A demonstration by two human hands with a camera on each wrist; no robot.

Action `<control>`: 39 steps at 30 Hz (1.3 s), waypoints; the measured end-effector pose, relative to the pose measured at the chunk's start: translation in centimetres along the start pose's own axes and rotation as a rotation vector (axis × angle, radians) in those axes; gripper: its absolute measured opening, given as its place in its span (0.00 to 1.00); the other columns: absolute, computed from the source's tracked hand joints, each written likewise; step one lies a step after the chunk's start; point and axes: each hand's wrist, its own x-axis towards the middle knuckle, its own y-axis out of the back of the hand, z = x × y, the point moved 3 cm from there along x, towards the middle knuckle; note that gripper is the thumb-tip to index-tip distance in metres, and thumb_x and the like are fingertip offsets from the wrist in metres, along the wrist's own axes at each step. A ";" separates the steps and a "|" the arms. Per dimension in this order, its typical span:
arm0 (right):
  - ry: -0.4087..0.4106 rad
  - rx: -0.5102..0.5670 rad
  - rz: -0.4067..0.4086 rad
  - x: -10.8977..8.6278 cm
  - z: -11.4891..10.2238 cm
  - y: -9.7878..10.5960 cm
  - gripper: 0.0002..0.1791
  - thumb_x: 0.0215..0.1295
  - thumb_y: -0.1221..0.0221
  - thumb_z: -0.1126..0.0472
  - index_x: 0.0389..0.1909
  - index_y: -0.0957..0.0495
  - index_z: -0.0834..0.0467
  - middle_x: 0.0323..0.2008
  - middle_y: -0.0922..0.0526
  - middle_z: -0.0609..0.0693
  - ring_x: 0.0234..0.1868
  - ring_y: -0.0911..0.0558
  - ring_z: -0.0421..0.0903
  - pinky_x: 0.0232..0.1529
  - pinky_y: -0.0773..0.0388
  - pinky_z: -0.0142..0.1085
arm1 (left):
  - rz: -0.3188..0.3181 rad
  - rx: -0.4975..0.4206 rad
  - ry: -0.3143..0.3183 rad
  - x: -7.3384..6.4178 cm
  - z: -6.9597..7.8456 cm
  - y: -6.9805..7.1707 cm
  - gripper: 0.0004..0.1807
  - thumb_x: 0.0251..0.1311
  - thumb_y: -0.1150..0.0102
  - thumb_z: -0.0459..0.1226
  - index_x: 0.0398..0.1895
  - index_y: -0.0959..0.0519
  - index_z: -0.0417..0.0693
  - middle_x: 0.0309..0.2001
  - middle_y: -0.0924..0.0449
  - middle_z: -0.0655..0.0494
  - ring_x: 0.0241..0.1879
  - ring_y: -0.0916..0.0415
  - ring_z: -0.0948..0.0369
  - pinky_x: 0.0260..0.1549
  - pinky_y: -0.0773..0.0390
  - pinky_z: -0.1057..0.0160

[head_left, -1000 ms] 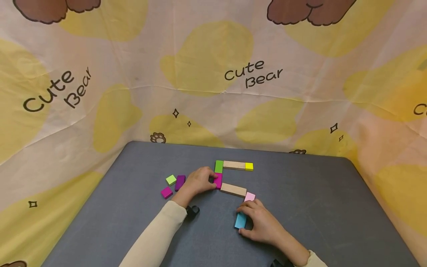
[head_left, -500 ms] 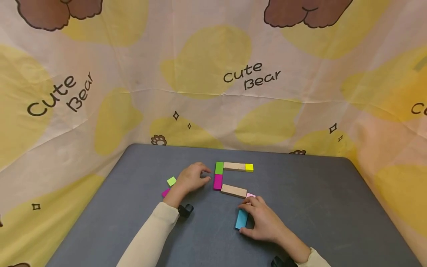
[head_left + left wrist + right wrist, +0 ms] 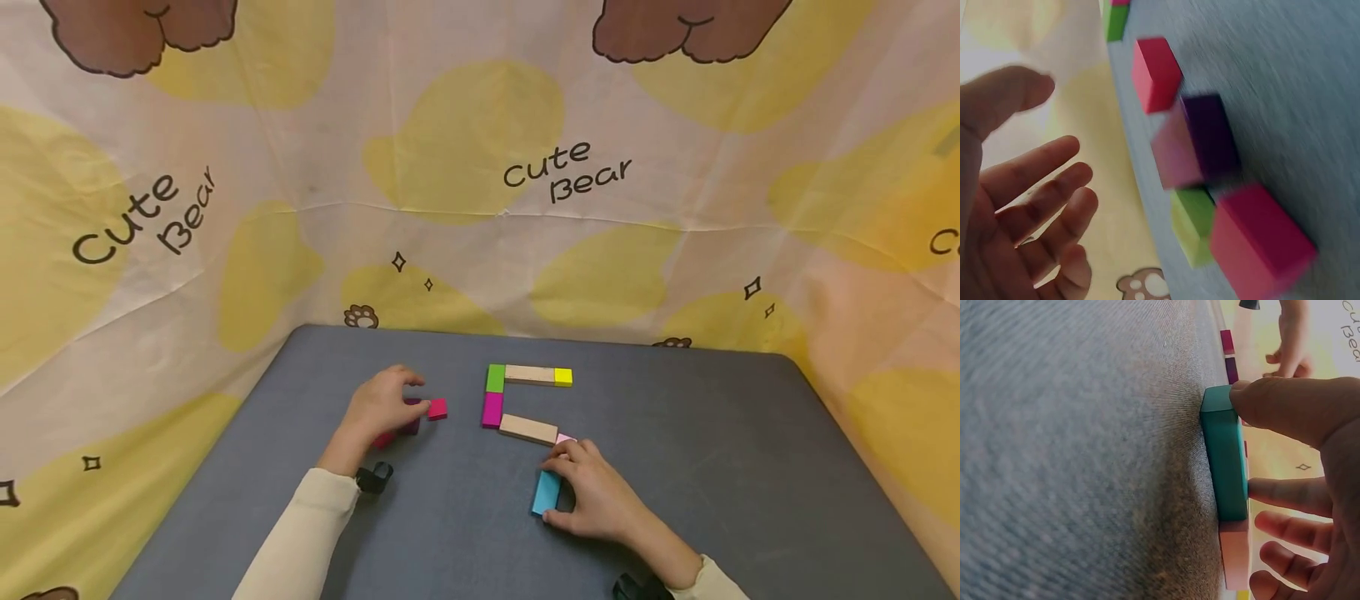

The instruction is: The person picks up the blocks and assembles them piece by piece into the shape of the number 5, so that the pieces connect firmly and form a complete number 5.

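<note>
My right hand point(image 3: 600, 500) pinches a blue block point(image 3: 546, 493) lying on the table, thumb at its near end and fingertips toward its far end. Just beyond it, a pale pink block point(image 3: 566, 439) is partly covered by those fingers. My left hand point(image 3: 381, 404) hovers with spread fingers over the loose blocks at left, holding nothing. Below it in the left wrist view lie a red block point(image 3: 1157, 74), a purple block point(image 3: 1213, 134), a lime green block point(image 3: 1194, 228) and a magenta block point(image 3: 1263, 240). From the head, the lime one is hidden by the hand.
A bent row of blocks lies mid-table: a yellow block point(image 3: 563, 377), a plain wooden block point(image 3: 529, 375), a green block point(image 3: 496, 378), a magenta row block point(image 3: 492, 410) and a second wooden block point(image 3: 528, 429). Printed cloth point(image 3: 465, 275) hangs behind the grey table point(image 3: 712, 467).
My left hand has left the magenta block in the row and moved left over the loose blocks, uncovering the red one. My right hand stays at the blue block.
</note>
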 end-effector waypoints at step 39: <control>-0.029 -0.002 -0.003 0.1 0.0 -0.1 0.31 0.40 0.26 0.43 0.48 0.18 0.51 0.42 0.28 0.43 0.45 0.33 0.42 0.40 0.27 0.36 | -0.089 0.072 -0.050 -0.4 -2.5 -1.4 0.32 0.36 0.24 0.51 0.48 0.18 0.47 0.48 0.19 0.51 0.48 0.25 0.53 0.46 0.24 0.50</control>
